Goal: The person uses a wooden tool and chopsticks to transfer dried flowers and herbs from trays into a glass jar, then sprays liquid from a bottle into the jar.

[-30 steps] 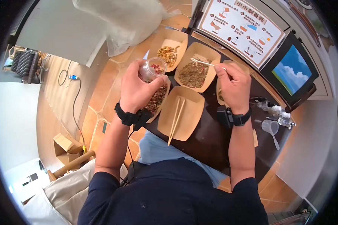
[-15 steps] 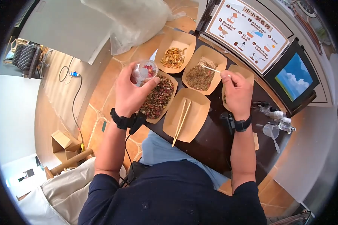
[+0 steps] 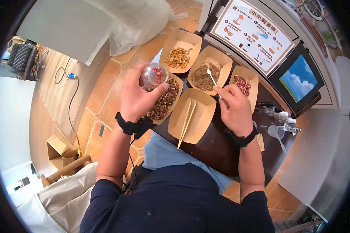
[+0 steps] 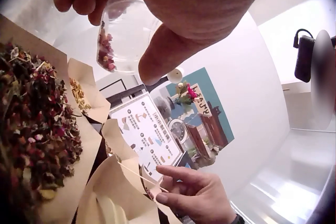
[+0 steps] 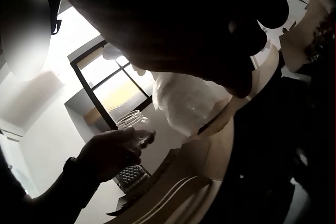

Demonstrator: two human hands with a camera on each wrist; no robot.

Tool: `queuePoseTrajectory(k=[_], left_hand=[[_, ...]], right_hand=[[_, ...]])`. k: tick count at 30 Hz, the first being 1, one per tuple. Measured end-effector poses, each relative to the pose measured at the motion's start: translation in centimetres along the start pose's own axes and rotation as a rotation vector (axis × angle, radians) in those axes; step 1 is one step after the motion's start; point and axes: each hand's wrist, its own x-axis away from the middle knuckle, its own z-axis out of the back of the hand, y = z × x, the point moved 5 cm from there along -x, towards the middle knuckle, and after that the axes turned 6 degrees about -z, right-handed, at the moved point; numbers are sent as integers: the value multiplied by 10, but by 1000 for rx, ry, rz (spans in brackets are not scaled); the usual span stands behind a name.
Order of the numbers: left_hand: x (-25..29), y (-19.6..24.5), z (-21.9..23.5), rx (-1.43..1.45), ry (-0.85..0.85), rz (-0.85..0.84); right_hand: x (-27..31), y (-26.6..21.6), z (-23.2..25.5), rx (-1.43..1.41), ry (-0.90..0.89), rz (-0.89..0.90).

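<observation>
My left hand (image 3: pixel 138 99) grips a clear jar (image 3: pixel 151 79) tilted above the tray of dark mixed dried petals (image 3: pixel 165 103). Red and pink dried petals lie inside the jar; in the left wrist view they gather along its wall. With thumb and fingers, my right hand (image 3: pixel 237 110) pinches a thin white spoon (image 3: pixel 211 76), its small bowl over the tray of ground brown herbs (image 3: pixel 207 77). The right wrist view is dark and shows that hand mostly as a silhouette. Between the hands, wooden chopsticks (image 3: pixel 187 122) lie in a paper tray (image 3: pixel 204 112).
Behind stands a tray of yellow-brown dried pieces (image 3: pixel 178 58); at right, one of pinkish buds (image 3: pixel 243 85). Small bottles (image 3: pixel 284 116) and a measuring cup (image 3: pixel 277 132) occupy the table's right side. A printed instruction sheet (image 3: pixel 252 35) and a framed picture (image 3: pixel 299 79) stand at the back.
My right hand has drawn back toward me and left, uncovering the bud tray, and the spoon's bowl now points away from me. The left hand keeps hold of the jar.
</observation>
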Motion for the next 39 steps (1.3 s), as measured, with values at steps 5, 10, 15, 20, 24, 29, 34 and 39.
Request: queuePoseTrajectory(k=[5, 10, 15, 20, 24, 29, 34, 39], left_hand=[[5, 1, -4, 23, 1, -94], [6, 9, -1, -24, -31, -106], [8, 10, 2, 10, 47, -171], [11, 10, 0, 52, 85, -204], [13, 9, -2, 70, 79, -221], [14, -2, -8, 185, 55, -127], [12, -15, -8, 277, -15, 34], [13, -20, -6, 240, 5, 60]], right_hand=[[13, -32, -9, -11, -38, 63], [12, -20, -12, 79, 68, -1], [7, -12, -11, 177, 57, -100], [10, -33, -21, 17, -159, 118], [20, -45, -42, -12, -414, 244], [25, -46, -60, 101, -530, 311], [29, -49, -70, 142, -535, 342], [22, -58, -48, 101, -506, 381]])
